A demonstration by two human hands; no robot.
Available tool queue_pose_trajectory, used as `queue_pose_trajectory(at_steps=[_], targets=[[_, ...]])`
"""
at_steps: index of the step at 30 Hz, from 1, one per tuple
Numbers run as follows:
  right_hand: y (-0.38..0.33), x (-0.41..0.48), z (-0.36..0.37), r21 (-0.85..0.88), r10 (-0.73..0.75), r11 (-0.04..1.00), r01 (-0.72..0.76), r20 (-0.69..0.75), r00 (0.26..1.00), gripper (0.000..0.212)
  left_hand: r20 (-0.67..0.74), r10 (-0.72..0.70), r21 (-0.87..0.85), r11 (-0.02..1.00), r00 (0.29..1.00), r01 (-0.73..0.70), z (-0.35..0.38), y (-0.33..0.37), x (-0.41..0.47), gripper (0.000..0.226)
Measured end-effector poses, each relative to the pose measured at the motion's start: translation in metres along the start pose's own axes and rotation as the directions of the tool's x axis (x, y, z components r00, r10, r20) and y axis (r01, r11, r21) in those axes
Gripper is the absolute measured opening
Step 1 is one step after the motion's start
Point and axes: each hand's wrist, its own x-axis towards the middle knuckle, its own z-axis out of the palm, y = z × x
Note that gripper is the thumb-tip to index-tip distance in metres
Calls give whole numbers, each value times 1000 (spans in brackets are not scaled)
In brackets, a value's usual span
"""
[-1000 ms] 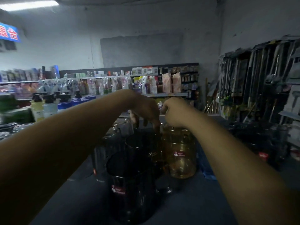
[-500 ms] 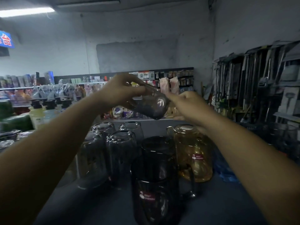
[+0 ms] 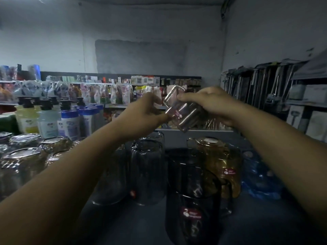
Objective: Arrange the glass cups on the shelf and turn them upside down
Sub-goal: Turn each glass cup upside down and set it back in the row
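Currently mid-flip: right hand (image 3: 214, 103) is gripping the glass cup (image 3: 184, 115), which is tilting in the air above the shelf (image 3: 123, 227). Left hand (image 3: 146, 110) is pinching its end. Next, probably: completing the turn and lowering it mouth-down beside the inverted cups (image 3: 148, 170).

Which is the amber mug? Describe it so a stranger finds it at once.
Start at the dark shelf top before the person, where glass mugs stand clustered. At the cluster's right rear, below the right hand gripping a clear mug, stands the amber mug. It alone is golden-brown; its neighbours are smoky dark glass.
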Motion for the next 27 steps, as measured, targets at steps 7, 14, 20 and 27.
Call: queue_pose_trajectory(at_steps=[7, 14, 20, 27], targets=[[-2, 17, 17, -450, -3, 893, 21, 42, 999, 47, 129, -54, 383, 924, 990, 0, 2, -15, 2, 28], [6, 29, 40, -598, 115, 801, 2, 157, 981, 53, 134, -41, 419, 908, 990, -19, 3, -13, 2, 34], [14, 23, 49, -703, 188, 707, 77, 293, 937, 48, 97, -10, 403, 915, 995, -30, 6, -12, 3, 36], [19, 23, 64, -796, 223, 573, 193, 379, 898, 45, 127, 2, 409, 911, 992, -54, 7, -13, 5, 34]])
